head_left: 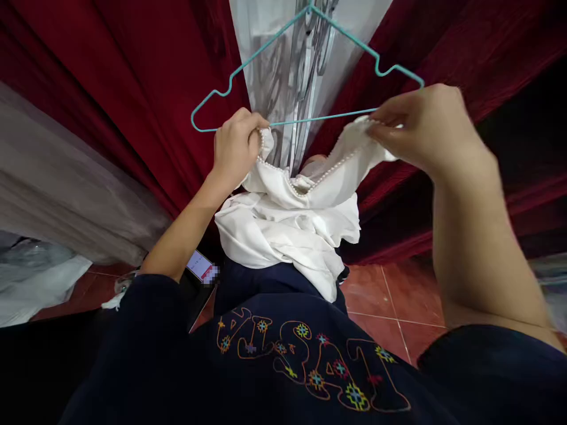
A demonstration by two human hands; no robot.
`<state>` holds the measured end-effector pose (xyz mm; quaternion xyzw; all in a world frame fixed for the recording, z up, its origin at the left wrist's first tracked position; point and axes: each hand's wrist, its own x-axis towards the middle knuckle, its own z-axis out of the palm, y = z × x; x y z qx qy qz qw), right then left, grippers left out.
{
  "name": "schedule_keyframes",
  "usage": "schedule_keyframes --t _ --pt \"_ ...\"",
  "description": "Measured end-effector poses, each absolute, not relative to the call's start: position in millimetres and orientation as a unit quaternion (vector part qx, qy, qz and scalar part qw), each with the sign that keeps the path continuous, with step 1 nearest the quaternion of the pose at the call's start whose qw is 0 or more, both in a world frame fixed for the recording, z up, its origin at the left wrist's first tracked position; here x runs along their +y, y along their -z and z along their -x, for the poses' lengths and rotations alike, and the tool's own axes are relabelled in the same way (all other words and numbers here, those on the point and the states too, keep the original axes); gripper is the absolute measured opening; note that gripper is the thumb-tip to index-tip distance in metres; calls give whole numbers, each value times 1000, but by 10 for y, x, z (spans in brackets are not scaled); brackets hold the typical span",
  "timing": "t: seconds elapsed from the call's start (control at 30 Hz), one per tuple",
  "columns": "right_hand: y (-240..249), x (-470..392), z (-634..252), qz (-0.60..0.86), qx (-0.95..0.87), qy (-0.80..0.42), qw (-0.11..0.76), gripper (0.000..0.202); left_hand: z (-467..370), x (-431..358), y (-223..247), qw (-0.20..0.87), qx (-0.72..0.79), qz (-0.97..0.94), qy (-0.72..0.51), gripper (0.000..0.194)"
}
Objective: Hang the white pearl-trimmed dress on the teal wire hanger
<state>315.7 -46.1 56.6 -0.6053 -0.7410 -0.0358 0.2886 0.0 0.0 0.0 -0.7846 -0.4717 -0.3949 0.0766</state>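
A white garment (287, 230) with a pearl-beaded V neckline lies gathered over my lap, its upper part held up in front of me. Closed on the left side of its neckline is my left hand (237, 144), beside the lower bar of a teal hanger (310, 121). My right hand (420, 127) pinches the garment's other shoulder, close to the hanger's right end. The hanger stands behind and above the garment; its top runs out of view. Whether the fingers also grip the hanger bar, I cannot tell.
Dark red curtains (133, 118) hang on both sides, with a grey curtain (66, 183) further left. Between them is a shiny metal-and-clear structure (305, 71). A lit phone (200, 265) lies at left, near clear plastic (48, 271). Red tiles (376, 295) cover the floor.
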Motion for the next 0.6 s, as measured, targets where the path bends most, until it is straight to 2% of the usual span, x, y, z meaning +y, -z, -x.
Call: schedule_keyframes --t 0.1,0.17,0.3,0.5,0.6 --pt "-464 -349 -2874 563 -745 15 357 31 -29 -19 44 68 -469 782 405 31" --pt "-384 -257 -2744 548 -754 3 362 35 -14 -3 70 80 -455 782 418 28" --pt "-231 -98 -2667 523 -784 -9 335 22 76 52 98 108 -418 786 443 21" --pt "-138 -38 -2721 492 -804 8 333 37 71 27 98 52 -418 788 450 23" --pt "-128 -38 -2702 497 -806 19 321 37 16 58 124 38 -418 788 450 23"
